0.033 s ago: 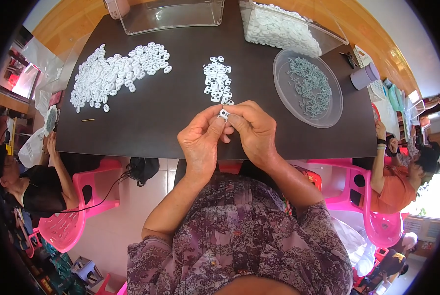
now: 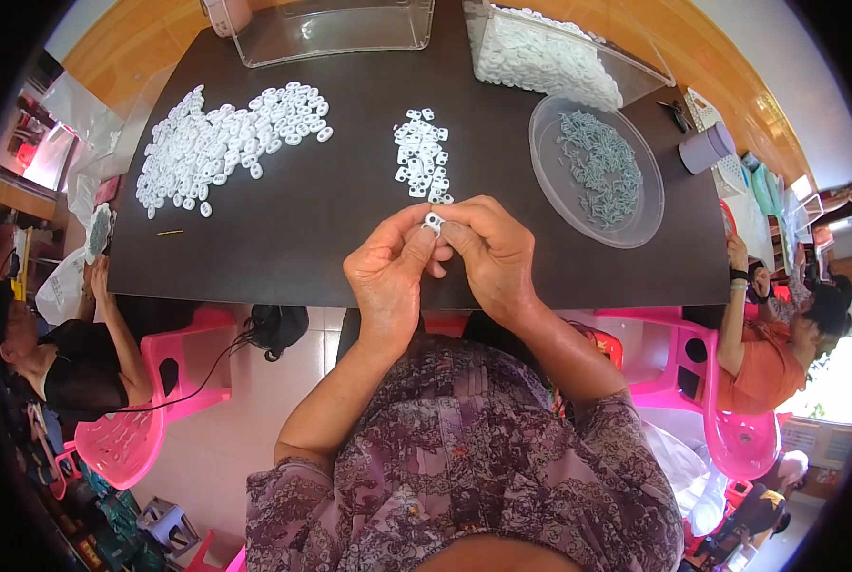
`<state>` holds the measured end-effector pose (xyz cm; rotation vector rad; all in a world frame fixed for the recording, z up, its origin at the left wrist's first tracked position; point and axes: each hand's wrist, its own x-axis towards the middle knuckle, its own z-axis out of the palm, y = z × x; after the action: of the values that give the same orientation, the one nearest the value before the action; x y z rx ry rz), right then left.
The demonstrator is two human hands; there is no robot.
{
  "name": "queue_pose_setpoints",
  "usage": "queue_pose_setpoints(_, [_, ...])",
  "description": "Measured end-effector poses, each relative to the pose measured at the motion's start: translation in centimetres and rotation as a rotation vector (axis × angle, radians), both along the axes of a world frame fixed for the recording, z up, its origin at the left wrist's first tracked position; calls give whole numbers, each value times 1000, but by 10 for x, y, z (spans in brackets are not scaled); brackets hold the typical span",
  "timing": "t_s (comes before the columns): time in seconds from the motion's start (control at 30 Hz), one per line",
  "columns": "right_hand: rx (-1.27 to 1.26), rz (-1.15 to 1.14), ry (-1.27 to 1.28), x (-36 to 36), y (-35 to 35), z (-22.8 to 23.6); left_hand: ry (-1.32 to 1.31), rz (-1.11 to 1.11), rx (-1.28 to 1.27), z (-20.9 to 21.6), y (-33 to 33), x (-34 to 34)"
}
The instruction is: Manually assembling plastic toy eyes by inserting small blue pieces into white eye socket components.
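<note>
Two hands together: left hand and right hand pinched on one small white ring above the near edge of the dark table. Small ring cluster just beyond; big pile far left; grey-part dish right.

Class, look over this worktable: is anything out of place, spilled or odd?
One thing: a thin yellowish stick lies alone on the dark table, just below the big pile of white rings. Everything else sits in tidy piles or containers.
</note>
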<state>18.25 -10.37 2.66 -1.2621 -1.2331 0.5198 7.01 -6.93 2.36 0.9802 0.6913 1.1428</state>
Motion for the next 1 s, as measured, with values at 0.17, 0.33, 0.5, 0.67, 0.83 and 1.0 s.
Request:
queue_pose_setpoints(0.17, [-9, -7, -30, -1, -1, -7, -51, -17, -20, -1, 0, -3])
queue_pose_setpoints(0.33, [11, -18, -120, -6, -2, -5, -52, 13, -110, 0, 1, -7])
queue_pose_setpoints(0.5, [154, -83, -416, -6, 0, -3, -68, 25, -206, 10, 0, -8])
queue_pose_setpoints(0.67, [237, -119, -544, -5, 0, -2, -103, -10, -217, 13, -2, -11])
queue_pose_setpoints(0.83, [186, -116, -517, -6, -4, 1, -67, -17, -180, 8, -1, -13])
queue_pose_setpoints(1.0, [171, -96, -510, -5, -6, 3, -53, -10, -137, 10, -3, -13])
